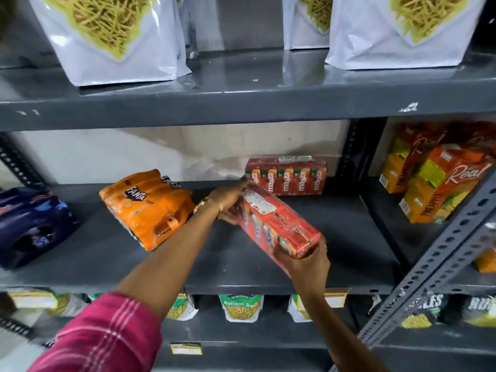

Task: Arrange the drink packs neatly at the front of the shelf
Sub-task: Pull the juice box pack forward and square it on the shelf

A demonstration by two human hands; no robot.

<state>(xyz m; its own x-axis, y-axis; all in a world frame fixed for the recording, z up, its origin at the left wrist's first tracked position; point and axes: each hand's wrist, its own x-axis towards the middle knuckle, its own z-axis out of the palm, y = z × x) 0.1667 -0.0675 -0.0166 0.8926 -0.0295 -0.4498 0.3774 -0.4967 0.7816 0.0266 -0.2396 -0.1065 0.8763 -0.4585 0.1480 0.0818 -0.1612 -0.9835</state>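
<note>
A red shrink-wrapped Maaza drink pack (279, 224) is tilted above the middle of the grey shelf (241, 267). My left hand (228, 202) grips its far end and my right hand (308, 261) grips its near end. A second red Maaza pack (288, 175) stands upright at the back of the shelf, just behind the held one. An orange Fanta pack (147, 208) lies skewed to the left. A dark blue drink pack (32, 226) lies at the far left.
Orange Real pineapple juice cartons (432, 178) stand in the bay to the right, behind a perforated grey upright (440, 264). White snack bags (112, 38) sit on the shelf above. Snack packets (240, 307) line the shelf below.
</note>
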